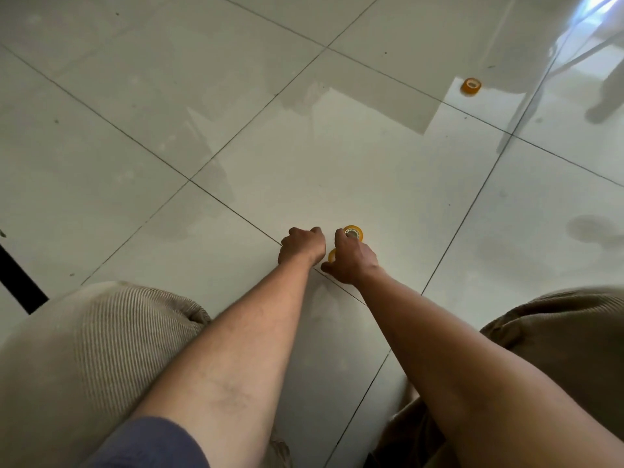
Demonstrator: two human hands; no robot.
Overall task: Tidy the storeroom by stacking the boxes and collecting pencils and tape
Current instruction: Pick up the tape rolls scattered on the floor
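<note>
I am in the tape-collecting part of the job; no boxes or pencils show from the head camera, only the tiled floor (304, 146), my knees in corduroy trousers (101, 332), and both arms reaching forward and down.

My right hand (351, 258) is down on the floor with its fingers curled over a yellow tape roll (354, 232); the fingertips sit on the roll's core, so I judge it a pinch being taken, though I cannot tell whether the roll has left the tile; a sliver of yellow (332, 255) shows under the palm, perhaps a second roll already held, but too little of it is visible to be sure.

My left hand (301, 246) is just beside the right, clenched knuckles-up; whether anything lies inside the fist I cannot tell.

A third tape roll (471, 86) lies well apart, far up and to the right on a glossy tile.

The next move, as I judge it, is to close firmly on the near roll and lift it; then the far roll calls for shifting my whole body forward and right, since it looks beyond arm's reach from this crouch.
</note>
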